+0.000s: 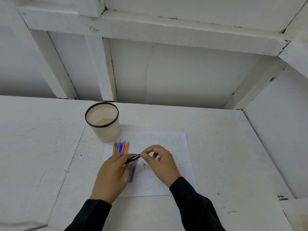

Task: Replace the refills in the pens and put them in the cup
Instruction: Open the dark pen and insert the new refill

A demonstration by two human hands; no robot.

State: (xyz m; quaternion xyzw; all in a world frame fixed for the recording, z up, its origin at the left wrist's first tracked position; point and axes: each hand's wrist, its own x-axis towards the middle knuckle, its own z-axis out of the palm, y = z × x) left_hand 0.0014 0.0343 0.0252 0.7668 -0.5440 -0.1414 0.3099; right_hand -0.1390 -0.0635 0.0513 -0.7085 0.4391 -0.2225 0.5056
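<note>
Sleeves (191, 202), black, entered from the bottom edge. Just beyond them the left hand (115, 174) gripped a dark pen (134, 158) in curled fingers, held just above the scribbled paper (175, 147). The right hand (160, 162) pinched the pen's tip end between thumb and forefinger, probably to unscrew or pull it. Under the left hand lay a purple piece (133, 172), either a pen or a refill pack, with a tiny dark part (143, 163) beside it. Farther on, at least 4 coloured pens (121, 147) lay side by side at the paper's far left corner. Near them the slotted beige cup (106, 132) stood upright on the white table (41, 139), with no pen visible inside. The task looked barely begun: 1 pen was in hand, the others were waiting, and none was in the cup.
</note>
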